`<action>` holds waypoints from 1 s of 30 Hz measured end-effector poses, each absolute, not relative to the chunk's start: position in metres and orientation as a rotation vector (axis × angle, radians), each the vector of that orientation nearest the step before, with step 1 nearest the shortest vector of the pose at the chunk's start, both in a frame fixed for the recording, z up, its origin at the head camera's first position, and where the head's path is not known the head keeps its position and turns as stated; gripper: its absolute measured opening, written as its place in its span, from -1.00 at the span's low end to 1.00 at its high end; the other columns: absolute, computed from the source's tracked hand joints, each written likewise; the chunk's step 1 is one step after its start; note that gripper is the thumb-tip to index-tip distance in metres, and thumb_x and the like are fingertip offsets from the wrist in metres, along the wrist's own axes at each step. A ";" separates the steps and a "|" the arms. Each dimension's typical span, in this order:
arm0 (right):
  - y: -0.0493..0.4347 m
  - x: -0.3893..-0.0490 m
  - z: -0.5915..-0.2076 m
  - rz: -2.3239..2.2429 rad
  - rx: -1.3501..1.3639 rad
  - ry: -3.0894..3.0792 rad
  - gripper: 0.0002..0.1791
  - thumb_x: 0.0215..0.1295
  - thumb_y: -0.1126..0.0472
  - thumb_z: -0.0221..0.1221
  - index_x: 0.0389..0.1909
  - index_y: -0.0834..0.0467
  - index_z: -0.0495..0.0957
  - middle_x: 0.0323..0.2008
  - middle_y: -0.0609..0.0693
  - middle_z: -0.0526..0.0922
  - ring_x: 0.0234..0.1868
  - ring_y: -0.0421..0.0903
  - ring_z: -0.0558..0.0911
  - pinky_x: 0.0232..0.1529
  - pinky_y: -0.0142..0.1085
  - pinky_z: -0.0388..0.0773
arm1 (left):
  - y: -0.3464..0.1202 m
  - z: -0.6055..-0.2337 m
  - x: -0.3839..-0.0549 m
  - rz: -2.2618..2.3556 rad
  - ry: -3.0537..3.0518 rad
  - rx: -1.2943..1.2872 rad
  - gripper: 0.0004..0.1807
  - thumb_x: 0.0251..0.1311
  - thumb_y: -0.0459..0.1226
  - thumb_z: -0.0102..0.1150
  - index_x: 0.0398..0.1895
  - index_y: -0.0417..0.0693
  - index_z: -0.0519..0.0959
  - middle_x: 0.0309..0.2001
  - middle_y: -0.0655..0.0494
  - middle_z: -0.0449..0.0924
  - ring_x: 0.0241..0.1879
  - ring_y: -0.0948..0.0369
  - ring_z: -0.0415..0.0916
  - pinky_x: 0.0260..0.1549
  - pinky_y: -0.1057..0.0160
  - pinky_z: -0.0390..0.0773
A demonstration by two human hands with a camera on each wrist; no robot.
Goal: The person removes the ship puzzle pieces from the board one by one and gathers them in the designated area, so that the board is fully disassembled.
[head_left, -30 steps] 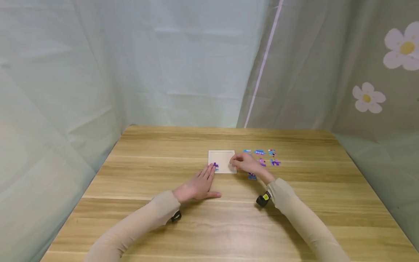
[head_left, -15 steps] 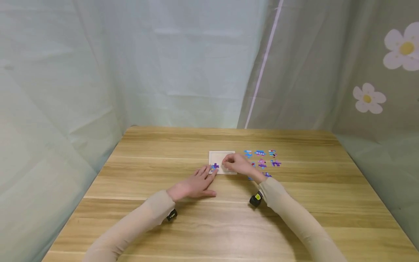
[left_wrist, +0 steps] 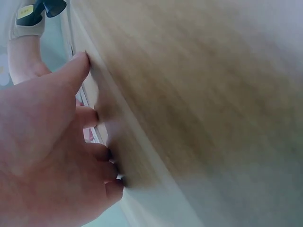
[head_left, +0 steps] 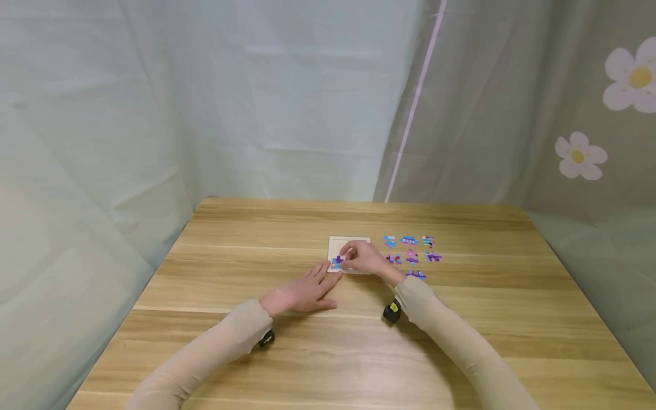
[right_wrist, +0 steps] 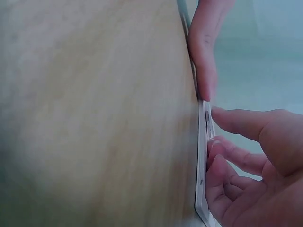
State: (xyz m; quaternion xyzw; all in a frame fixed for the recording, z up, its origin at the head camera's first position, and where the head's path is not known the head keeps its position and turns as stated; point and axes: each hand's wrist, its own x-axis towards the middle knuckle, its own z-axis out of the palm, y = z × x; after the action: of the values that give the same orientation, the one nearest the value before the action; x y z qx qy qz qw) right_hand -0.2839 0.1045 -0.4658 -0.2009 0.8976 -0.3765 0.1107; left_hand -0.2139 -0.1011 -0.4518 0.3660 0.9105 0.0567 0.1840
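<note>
A shallow white puzzle tray (head_left: 349,238) lies on the table, with a blue and purple jigsaw piece (head_left: 336,262) in its near left corner. My left hand (head_left: 306,289) rests flat beside it, fingers straight, fingertips at the tray's near left corner. Over the tray, my right hand (head_left: 365,257) pinches a small jigsaw piece between thumb and fingers, right against the placed piece. The fingers mostly hide what it holds. From the right wrist view, the thumb and fingertips of that hand (right_wrist: 265,156) come close over the tray's edge (right_wrist: 201,161).
Several loose jigsaw pieces (head_left: 412,257) in blue, pink and purple lie in rows right of the tray, partly behind the right wrist. The wooden table (head_left: 246,228) reaches back to a pale curtain (head_left: 318,114).
My right hand has moved left across the tray, from its right side to the piece in the near left corner. The left hand has shifted slightly left and stays flat.
</note>
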 end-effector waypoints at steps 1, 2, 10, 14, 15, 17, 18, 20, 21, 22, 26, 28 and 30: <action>0.104 -0.284 -0.466 -1.094 -0.598 2.641 -0.74 0.12 0.26 0.35 -0.16 0.19 0.60 -0.48 -0.02 0.67 -0.48 -0.25 0.52 -0.36 -0.44 0.43 | -0.101 -0.452 -0.213 0.152 2.570 1.034 -0.18 0.40 0.16 -0.16 0.55 -0.04 -0.09 0.52 -0.36 -0.26 0.52 -0.18 -0.27 0.47 -0.08 0.01; 0.104 -0.284 -0.465 -1.083 -0.606 2.645 -0.74 0.12 0.26 0.36 -0.16 0.18 0.60 -0.49 -0.03 0.66 -0.48 -0.25 0.51 -0.37 -0.44 0.42 | -0.101 -0.452 -0.213 0.141 2.574 1.035 -0.18 0.40 0.16 -0.17 0.55 -0.04 -0.10 0.52 -0.35 -0.27 0.53 -0.18 -0.27 0.47 -0.08 0.02; 0.104 -0.284 -0.463 -1.012 -0.608 2.626 -0.80 0.11 0.25 0.36 -0.22 0.14 0.65 -0.40 -0.04 0.65 -0.35 -0.19 0.55 -0.26 -0.39 0.48 | -0.100 -0.453 -0.209 0.118 2.575 0.993 -0.18 0.39 0.18 -0.19 0.56 0.05 -0.14 0.53 -0.31 -0.31 0.54 -0.14 -0.30 0.47 -0.06 0.02; 0.103 -0.283 -0.461 -1.010 -0.597 2.614 -0.79 0.11 0.28 0.35 -0.21 0.18 0.65 -0.31 0.00 0.64 -0.24 -0.16 0.55 -0.12 -0.32 0.52 | -0.099 -0.455 -0.209 0.100 2.586 0.982 -0.18 0.39 0.19 -0.20 0.56 0.08 -0.14 0.53 -0.29 -0.31 0.54 -0.13 -0.30 0.48 -0.05 0.01; 0.102 -0.282 -0.461 -1.006 -0.588 2.618 -0.79 0.11 0.28 0.35 -0.21 0.18 0.64 -0.30 0.00 0.65 -0.23 -0.16 0.56 -0.10 -0.32 0.53 | -0.099 -0.456 -0.209 0.098 2.591 0.981 -0.17 0.38 0.20 -0.20 0.56 0.08 -0.13 0.54 -0.29 -0.31 0.54 -0.13 -0.29 0.48 -0.04 0.02; 0.102 -0.282 -0.460 -0.999 -0.571 2.616 -0.78 0.12 0.28 0.34 -0.20 0.20 0.64 -0.29 0.01 0.64 -0.22 -0.15 0.56 -0.08 -0.31 0.54 | -0.099 -0.455 -0.210 0.087 2.592 0.973 -0.17 0.38 0.21 -0.21 0.57 0.10 -0.16 0.54 -0.27 -0.33 0.54 -0.11 -0.30 0.48 -0.04 0.00; 0.101 -0.282 -0.460 -0.992 -0.566 2.616 -0.78 0.12 0.28 0.34 -0.19 0.21 0.64 -0.29 0.01 0.65 -0.22 -0.14 0.56 -0.08 -0.30 0.54 | -0.099 -0.456 -0.210 0.089 2.589 0.969 -0.17 0.38 0.21 -0.21 0.57 0.11 -0.16 0.54 -0.27 -0.33 0.54 -0.11 -0.31 0.48 -0.04 0.00; 0.100 -0.282 -0.459 -0.979 -0.554 2.610 -0.79 0.13 0.29 0.33 -0.19 0.22 0.64 -0.29 0.02 0.64 -0.22 -0.14 0.56 -0.08 -0.31 0.54 | -0.099 -0.456 -0.210 0.096 2.584 0.957 -0.17 0.38 0.22 -0.22 0.57 0.12 -0.16 0.54 -0.25 -0.34 0.54 -0.09 -0.31 0.48 -0.04 -0.01; 0.100 -0.281 -0.459 -0.976 -0.548 2.605 -0.79 0.13 0.29 0.33 -0.19 0.22 0.63 -0.29 0.02 0.64 -0.22 -0.14 0.56 -0.08 -0.31 0.54 | -0.099 -0.456 -0.210 0.095 2.584 0.953 -0.18 0.38 0.22 -0.22 0.57 0.13 -0.17 0.55 -0.24 -0.35 0.55 -0.09 -0.32 0.48 -0.04 -0.01; 0.100 -0.281 -0.459 -0.980 -0.545 2.601 -0.79 0.14 0.30 0.32 -0.19 0.22 0.62 -0.29 0.02 0.63 -0.22 -0.14 0.55 -0.08 -0.31 0.54 | -0.099 -0.457 -0.210 0.093 2.582 0.951 -0.18 0.38 0.22 -0.23 0.57 0.14 -0.17 0.55 -0.24 -0.36 0.55 -0.08 -0.33 0.49 -0.03 -0.02; 0.100 -0.280 -0.460 -1.072 -0.531 2.576 -0.87 0.19 0.34 0.26 -0.24 0.24 0.58 -0.33 0.02 0.63 -0.27 -0.17 0.55 -0.15 -0.36 0.51 | -0.099 -0.458 -0.210 0.108 2.592 0.968 -0.19 0.39 0.20 -0.21 0.56 0.10 -0.14 0.54 -0.26 -0.34 0.55 -0.10 -0.31 0.48 -0.04 0.01; 0.101 -0.281 -0.463 -1.157 -0.523 2.540 -0.92 0.22 0.35 0.22 -0.27 0.25 0.56 -0.37 0.02 0.63 -0.34 -0.19 0.56 -0.22 -0.40 0.51 | -0.099 -0.458 -0.209 0.121 2.593 0.973 -0.20 0.40 0.18 -0.20 0.56 0.08 -0.12 0.54 -0.27 -0.33 0.54 -0.10 -0.30 0.48 -0.05 0.02; 0.102 -0.282 -0.465 -1.235 -0.496 2.492 -0.94 0.26 0.34 0.20 -0.29 0.25 0.56 -0.42 0.00 0.62 -0.40 -0.22 0.56 -0.29 -0.45 0.53 | -0.100 -0.459 -0.209 0.125 2.592 0.975 -0.20 0.40 0.18 -0.19 0.56 0.07 -0.11 0.54 -0.27 -0.32 0.54 -0.10 -0.30 0.47 -0.05 0.03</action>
State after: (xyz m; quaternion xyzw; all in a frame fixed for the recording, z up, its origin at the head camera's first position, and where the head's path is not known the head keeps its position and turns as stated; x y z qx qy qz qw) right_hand -0.2820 0.1022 -0.4647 -0.1735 0.8710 -0.4317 0.1575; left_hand -0.2089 -0.0996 -0.4586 0.3457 0.9192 0.0443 0.1835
